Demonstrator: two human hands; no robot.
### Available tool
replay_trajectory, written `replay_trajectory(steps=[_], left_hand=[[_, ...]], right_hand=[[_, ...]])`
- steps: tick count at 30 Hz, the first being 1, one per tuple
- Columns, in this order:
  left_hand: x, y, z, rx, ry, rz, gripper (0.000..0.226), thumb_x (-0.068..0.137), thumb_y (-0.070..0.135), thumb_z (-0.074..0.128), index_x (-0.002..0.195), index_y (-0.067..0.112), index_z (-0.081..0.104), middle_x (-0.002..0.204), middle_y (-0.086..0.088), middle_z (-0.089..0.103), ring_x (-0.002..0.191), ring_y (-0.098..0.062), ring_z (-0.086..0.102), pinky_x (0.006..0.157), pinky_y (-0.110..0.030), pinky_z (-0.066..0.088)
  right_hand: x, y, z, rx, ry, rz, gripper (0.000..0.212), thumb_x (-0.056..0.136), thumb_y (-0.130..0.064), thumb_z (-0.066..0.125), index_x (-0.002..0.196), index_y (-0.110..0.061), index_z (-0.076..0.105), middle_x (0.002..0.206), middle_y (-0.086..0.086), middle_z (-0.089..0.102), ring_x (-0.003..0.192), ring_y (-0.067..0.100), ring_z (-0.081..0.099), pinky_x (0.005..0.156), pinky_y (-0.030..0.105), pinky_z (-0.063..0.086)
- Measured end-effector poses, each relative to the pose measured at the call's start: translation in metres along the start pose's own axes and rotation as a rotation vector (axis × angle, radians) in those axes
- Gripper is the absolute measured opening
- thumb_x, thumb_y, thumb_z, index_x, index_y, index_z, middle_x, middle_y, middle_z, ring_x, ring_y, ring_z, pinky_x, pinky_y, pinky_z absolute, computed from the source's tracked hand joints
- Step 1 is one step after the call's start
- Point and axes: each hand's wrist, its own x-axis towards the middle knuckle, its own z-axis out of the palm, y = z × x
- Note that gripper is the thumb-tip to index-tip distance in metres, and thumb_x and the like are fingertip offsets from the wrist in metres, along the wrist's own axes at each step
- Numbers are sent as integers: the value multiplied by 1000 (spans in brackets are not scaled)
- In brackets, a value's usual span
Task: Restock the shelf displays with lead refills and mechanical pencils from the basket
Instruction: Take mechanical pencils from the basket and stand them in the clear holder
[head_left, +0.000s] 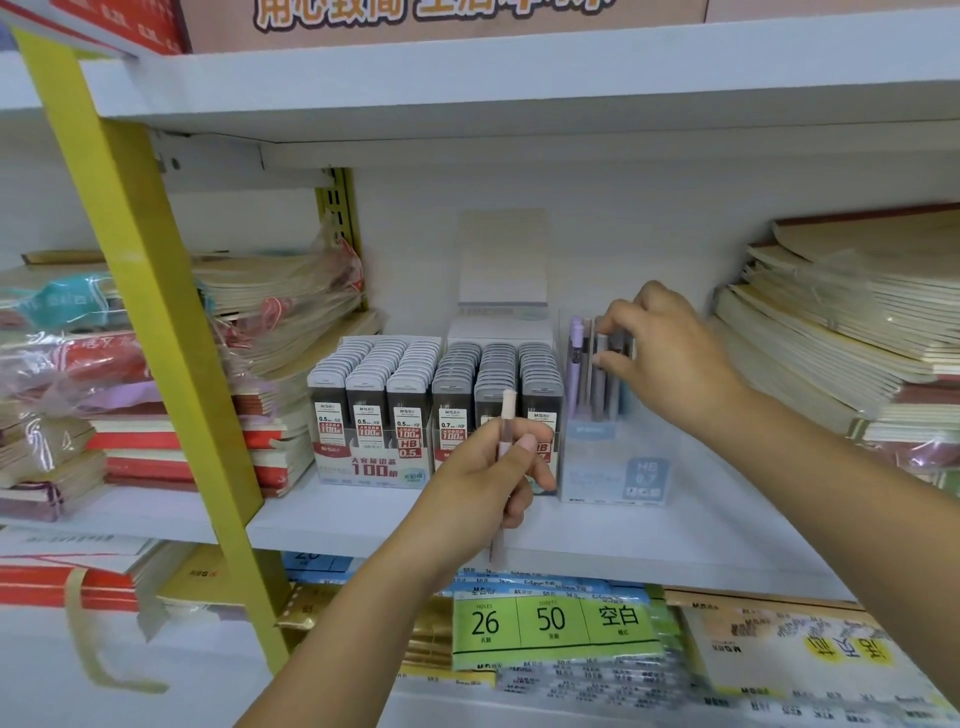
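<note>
On the white shelf (675, 545) stand two display boxes of lead refills (374, 415), packed in rows. To their right is a clear pencil display box (615, 467) with several mechanical pencils upright in it. My right hand (670, 353) reaches into its top and pinches a grey pencil (601, 364) among the others. In front of the refill boxes my left hand (493, 478) grips a pale pink mechanical pencil (506, 410) upright. The basket is out of view.
Stacks of notebooks (841, 332) fill the shelf at the right, and wrapped notebook bundles (156, 374) lie at the left. A yellow upright post (150, 322) slants across the left. Packs of loose-leaf paper (550, 623) lie on the shelf below.
</note>
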Motion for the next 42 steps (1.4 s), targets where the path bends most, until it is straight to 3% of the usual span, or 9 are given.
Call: replay_trajectory(steps=[6,9,12,15,19,23,27,34,42], left_hand=[[-5,8,6,6,7,12,22,103,31,48,101,35,70,81,6,68,57,-6,46,52,-18,41],[-4,15,15,21,-17,23,20,107,23,46,105,22,67,75,7,67,55,-6,45,51,-16,39],[-4,24,27,39,-70,26,24,107,20,46,93,24,65,65,13,63,52,-3,44,49,-15,38],[-4,29,34,78,-51,40,21,105,19,51,95,26,68,68,13,65,58,-3,51,54,-16,43],[-1,28,28,358,207,188,14,96,24,65,100,37,70,89,16,64,80,1,56,71,-12,45],[3,29,15,1026,494,576,27,90,22,72,117,24,71,113,8,63,112,-12,46,95,-19,32],[9,16,12,1304,391,604,35,91,29,69,126,24,68,143,-6,56,142,-30,42,121,-50,25],[9,1,7,1386,313,589,40,94,34,62,134,32,61,156,-6,43,149,-29,30,123,-54,18],[13,-2,5,1347,328,617,39,93,33,64,131,30,63,153,-6,47,146,-29,35,122,-54,19]], right_hand=[[-23,-21,-19,109,71,12,27,91,-29,64,115,-18,68,99,-2,46,97,15,46,76,24,32],[-44,-45,-33,532,-124,5,21,90,-37,58,105,-30,70,95,-6,52,92,7,48,78,16,35],[-55,-54,-39,613,-275,-1,17,90,-33,62,105,-38,67,102,-13,58,99,1,46,83,11,34],[-57,-49,-45,820,-218,92,9,92,-21,63,97,-23,70,90,-11,68,82,-6,56,71,8,39],[-47,-28,-61,1247,76,292,9,99,-15,50,92,-16,56,83,4,75,70,14,69,59,20,52],[-33,-6,-71,1064,266,200,13,102,-19,47,93,-27,52,82,-1,73,71,15,69,58,21,52],[-26,-5,-50,731,89,108,15,99,-19,52,92,-32,52,83,-9,71,77,4,68,71,28,55],[-24,-2,-15,571,-14,67,10,95,-23,57,94,-32,53,87,-4,71,82,18,69,79,47,55],[-17,-2,0,519,-38,69,10,94,-24,60,93,-33,56,90,-10,70,86,6,65,73,17,48]])
